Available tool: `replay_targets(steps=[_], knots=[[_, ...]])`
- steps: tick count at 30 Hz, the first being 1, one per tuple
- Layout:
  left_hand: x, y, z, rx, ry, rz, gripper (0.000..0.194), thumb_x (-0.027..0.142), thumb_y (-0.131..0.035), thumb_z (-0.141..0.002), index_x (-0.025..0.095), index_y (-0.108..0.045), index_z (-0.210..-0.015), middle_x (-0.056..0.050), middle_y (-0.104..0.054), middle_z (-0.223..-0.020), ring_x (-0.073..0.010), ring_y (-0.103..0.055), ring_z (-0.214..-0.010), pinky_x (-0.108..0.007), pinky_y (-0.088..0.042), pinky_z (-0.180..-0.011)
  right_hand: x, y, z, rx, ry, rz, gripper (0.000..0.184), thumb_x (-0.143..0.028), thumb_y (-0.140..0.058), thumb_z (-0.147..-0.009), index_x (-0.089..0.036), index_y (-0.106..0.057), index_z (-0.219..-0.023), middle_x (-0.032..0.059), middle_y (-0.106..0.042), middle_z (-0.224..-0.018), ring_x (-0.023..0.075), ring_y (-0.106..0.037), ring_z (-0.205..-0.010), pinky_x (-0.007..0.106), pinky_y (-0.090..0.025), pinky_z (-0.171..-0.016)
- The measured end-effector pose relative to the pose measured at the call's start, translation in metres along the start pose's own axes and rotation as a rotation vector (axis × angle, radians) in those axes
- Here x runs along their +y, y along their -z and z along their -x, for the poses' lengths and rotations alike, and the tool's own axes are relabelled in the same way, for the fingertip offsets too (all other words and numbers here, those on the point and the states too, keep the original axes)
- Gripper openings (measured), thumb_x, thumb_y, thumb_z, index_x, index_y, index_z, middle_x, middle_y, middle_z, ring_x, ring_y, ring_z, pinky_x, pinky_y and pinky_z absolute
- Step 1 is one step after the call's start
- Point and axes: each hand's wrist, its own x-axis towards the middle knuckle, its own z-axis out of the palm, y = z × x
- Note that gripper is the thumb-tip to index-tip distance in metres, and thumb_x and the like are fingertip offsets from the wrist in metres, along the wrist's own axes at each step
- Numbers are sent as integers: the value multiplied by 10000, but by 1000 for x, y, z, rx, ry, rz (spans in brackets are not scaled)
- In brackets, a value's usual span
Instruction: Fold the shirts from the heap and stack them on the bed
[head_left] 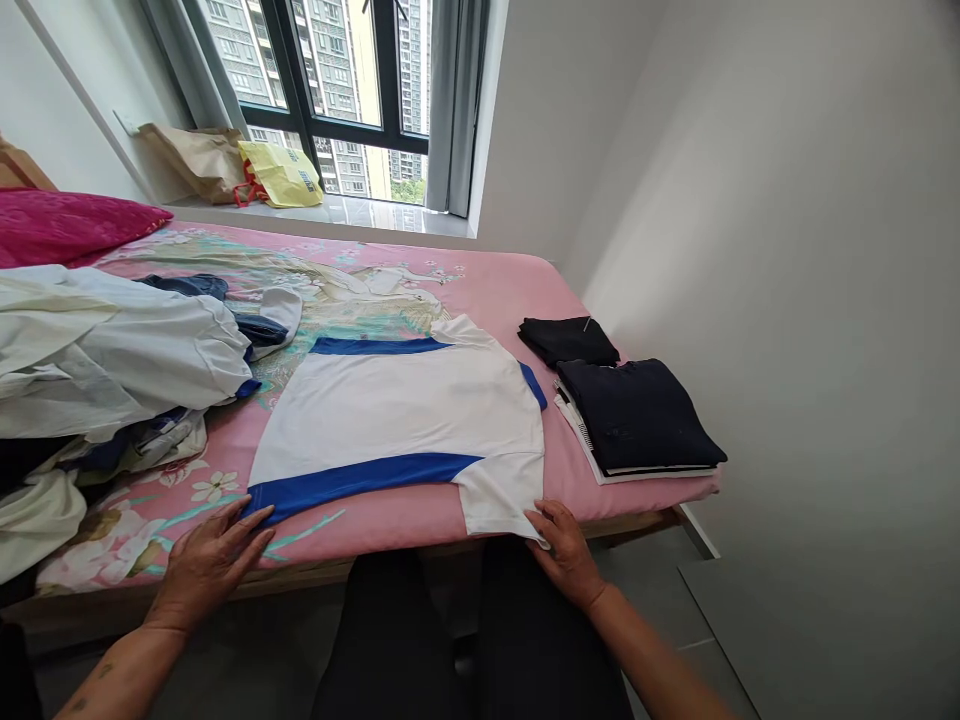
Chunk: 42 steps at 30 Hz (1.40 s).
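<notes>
A white T-shirt with blue side bands (405, 420) lies spread flat on the pink flowered bed sheet (495, 290), its hem to the left and a sleeve at the near edge. My left hand (210, 560) rests flat and open on the sheet, fingertips touching the shirt's blue hem corner. My right hand (566, 555) lies at the bed's near edge, fingers curled onto the lower sleeve's corner.
A pile of unfolded white and blue clothes (97, 380) fills the left of the bed. Folded dark garments (637, 415) and a small black one (568, 340) are stacked at the right. A magenta pillow (67, 225), paper bags (247, 170) on the windowsill, a white wall at right.
</notes>
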Motion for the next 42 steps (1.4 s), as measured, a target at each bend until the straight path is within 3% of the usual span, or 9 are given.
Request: replay_targets(steps=[6, 12, 15, 19, 25, 29, 33, 37, 42], knots=[[-7, 2, -3, -47, -57, -47, 353, 449, -444, -824, 285, -602, -1095, -50, -593, -1185, -248, -577, -1047, -406, -449, -903, 3, -2, -4, 104, -76, -83, 335, -119, -478, -809, -247, -620, -1085, 94, -543, -1152, 234, -519, -1099, 455, -478, -906], [6, 12, -3, -60, 7, -101, 335, 462, -499, -805, 261, -651, -1025, -64, -617, -1155, -260, -569, -1059, -406, -445, -876, 0, 2, -13, 209, -186, -160, 249, -197, -481, -831, -228, -622, -1034, 77, -587, -1047, 227, -554, -1014, 451, -476, -895], [10, 18, -5, -73, 19, -84, 341, 512, -522, -783, 271, -673, -970, -63, -622, -1147, -267, -573, -1053, -408, -453, -871, -3, 3, -14, 196, -212, -197, 218, -258, -495, -844, -225, -626, -1014, 76, -606, -1015, 226, -571, -979, 441, -488, -878], [8, 25, -12, -166, -60, -40, 284, 433, -494, -812, 255, -688, -917, -85, -640, -1086, -248, -588, -1026, -394, -459, -893, 0, -3, -4, 165, -233, -241, 223, -292, -503, -839, -224, -633, -1006, 76, -626, -1017, 227, -591, -964, 444, -491, -883], [17, 23, -12, -148, -21, -73, 216, 289, -461, -806, 230, -661, -862, -91, -648, -1002, -250, -587, -993, -400, -455, -888, 0, -17, 9, 181, -455, -351, 260, -356, -576, -787, -218, -649, -995, 68, -631, -1047, 238, -588, -992, 458, -459, -933], [24, 18, -10, -78, 41, -141, 208, 289, -469, -790, 198, -615, -908, -100, -625, -1043, -258, -576, -969, -394, -451, -846, -13, -14, -2, 195, -722, -540, 346, -398, -602, -750, -195, -630, -1028, 55, -654, -957, 203, -625, -792, 353, -554, -692], [20, 12, -11, -77, 57, -168, 243, 285, -444, -791, 201, -606, -953, -84, -630, -1054, -259, -578, -951, -399, -441, -824, -27, -5, -26, 259, -882, -705, 368, -410, -595, -734, -181, -601, -1022, 32, -652, -846, 148, -577, -583, 274, -520, -459], [9, 8, -12, -25, 73, -63, 260, 351, -445, -803, 230, -610, -965, -58, -636, -1078, -246, -581, -1000, -388, -434, -855, -32, 1, -45, 307, -853, -761, 317, -408, -575, -735, -178, -589, -953, 66, -652, -959, 148, -578, -595, 274, -520, -455], [-8, 8, -18, 19, 106, 199, 227, 419, -533, -740, 245, -598, -871, -45, -652, -1081, -236, -586, -1020, -364, -434, -907, -16, 5, -53, 266, -694, -632, 236, -378, -560, -770, -181, -588, -896, 9, -613, -690, 135, -525, -528, 244, -469, -488]])
